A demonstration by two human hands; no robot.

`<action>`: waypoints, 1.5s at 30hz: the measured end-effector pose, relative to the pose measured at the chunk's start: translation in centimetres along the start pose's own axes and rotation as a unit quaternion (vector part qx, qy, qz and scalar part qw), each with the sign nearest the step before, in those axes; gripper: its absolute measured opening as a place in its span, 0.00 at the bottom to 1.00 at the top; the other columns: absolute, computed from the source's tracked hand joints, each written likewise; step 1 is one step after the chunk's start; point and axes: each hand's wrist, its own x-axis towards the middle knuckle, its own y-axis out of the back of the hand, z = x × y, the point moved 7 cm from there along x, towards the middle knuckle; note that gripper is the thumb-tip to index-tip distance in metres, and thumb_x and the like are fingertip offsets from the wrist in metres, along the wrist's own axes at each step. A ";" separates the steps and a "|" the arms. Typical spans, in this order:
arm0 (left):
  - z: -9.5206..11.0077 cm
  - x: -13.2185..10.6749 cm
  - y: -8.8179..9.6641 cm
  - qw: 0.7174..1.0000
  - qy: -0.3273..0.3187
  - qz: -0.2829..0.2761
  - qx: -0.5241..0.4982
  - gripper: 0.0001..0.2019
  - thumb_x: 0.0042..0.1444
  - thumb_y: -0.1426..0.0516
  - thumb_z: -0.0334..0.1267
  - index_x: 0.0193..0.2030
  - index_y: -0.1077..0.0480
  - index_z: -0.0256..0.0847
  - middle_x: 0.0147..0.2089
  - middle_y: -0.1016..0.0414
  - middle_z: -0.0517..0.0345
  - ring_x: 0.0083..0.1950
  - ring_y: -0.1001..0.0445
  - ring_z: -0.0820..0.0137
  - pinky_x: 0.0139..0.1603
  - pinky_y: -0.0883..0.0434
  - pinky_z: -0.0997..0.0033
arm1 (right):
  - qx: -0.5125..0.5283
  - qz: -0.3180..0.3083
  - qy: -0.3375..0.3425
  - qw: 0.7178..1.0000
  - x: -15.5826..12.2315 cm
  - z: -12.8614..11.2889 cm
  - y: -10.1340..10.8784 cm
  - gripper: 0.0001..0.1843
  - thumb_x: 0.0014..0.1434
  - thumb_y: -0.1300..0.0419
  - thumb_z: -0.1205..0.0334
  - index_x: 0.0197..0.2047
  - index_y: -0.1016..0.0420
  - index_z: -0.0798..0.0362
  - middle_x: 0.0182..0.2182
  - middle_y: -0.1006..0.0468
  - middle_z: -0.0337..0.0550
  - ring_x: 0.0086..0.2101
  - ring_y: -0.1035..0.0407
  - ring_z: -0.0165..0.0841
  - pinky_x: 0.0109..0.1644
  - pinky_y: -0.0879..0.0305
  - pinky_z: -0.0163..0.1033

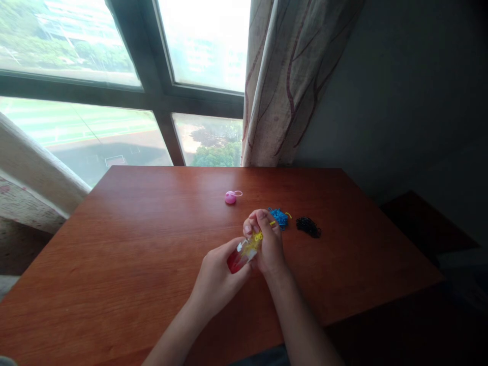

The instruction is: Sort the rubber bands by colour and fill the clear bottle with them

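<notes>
My left hand (218,277) is wrapped round a small clear container (239,256) with red contents at its lower end and yellow rubber bands (254,243) at its mouth. My right hand (267,241) is closed over the container's top, fingers pinched on the yellow bands. Both hands hover just above the wooden table (133,244). Just beyond my right hand lies a pile of blue rubber bands (279,216), and to its right a pile of black rubber bands (308,226).
A pink cap with a loop (231,197) lies on the table farther back. A window (114,76) and a patterned curtain (290,81) stand behind the table. A dark low surface (423,223) sits off the table's right edge.
</notes>
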 end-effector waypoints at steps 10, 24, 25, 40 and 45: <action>-0.1 0.1 -0.1 1.000 0.001 -0.002 0.027 0.10 0.55 0.44 0.33 0.44 0.27 0.39 0.35 0.23 0.62 0.33 0.29 0.72 0.36 0.36 0.77 | 0.047 0.024 -0.035 0.998 0.3 0.5 0.6 0.11 0.54 0.33 0.55 0.29 0.27 0.52 0.21 0.37 0.32 0.24 0.39 0.25 0.26 0.43 0.28; -0.1 0.1 -0.1 0.998 0.011 -0.004 0.058 0.11 0.56 0.44 0.35 0.47 0.28 0.42 0.37 0.22 0.62 0.35 0.27 0.70 0.37 0.35 0.76 | 0.064 0.004 -0.028 0.998 0.1 -0.1 0.2 0.10 0.55 0.38 0.53 0.31 0.25 0.52 0.25 0.32 0.37 0.26 0.38 0.27 0.28 0.41 0.31; -0.2 0.1 -0.1 0.998 0.010 -0.004 0.062 0.11 0.56 0.44 0.35 0.46 0.28 0.42 0.36 0.23 0.62 0.34 0.28 0.71 0.37 0.36 0.76 | 0.061 -0.004 -0.023 0.998 0.1 -0.1 0.1 0.09 0.54 0.38 0.55 0.31 0.25 0.52 0.25 0.32 0.37 0.27 0.38 0.28 0.29 0.41 0.31; -0.1 0.2 0.1 0.998 0.004 0.006 0.067 0.09 0.55 0.44 0.34 0.43 0.28 0.42 0.35 0.23 0.62 0.33 0.28 0.71 0.35 0.36 0.76 | 0.079 -0.010 -0.045 0.996 0.2 0.2 0.2 0.10 0.48 0.44 0.62 0.35 0.25 0.51 0.26 0.31 0.38 0.27 0.38 0.29 0.29 0.41 0.33; 0.1 0.3 0.2 0.997 0.003 0.006 0.072 0.12 0.54 0.45 0.33 0.45 0.28 0.42 0.36 0.22 0.61 0.34 0.27 0.70 0.36 0.35 0.76 | 0.057 -0.006 -0.022 0.998 0.3 0.1 0.3 0.09 0.44 0.44 0.68 0.30 0.26 0.51 0.24 0.32 0.36 0.26 0.39 0.27 0.28 0.42 0.32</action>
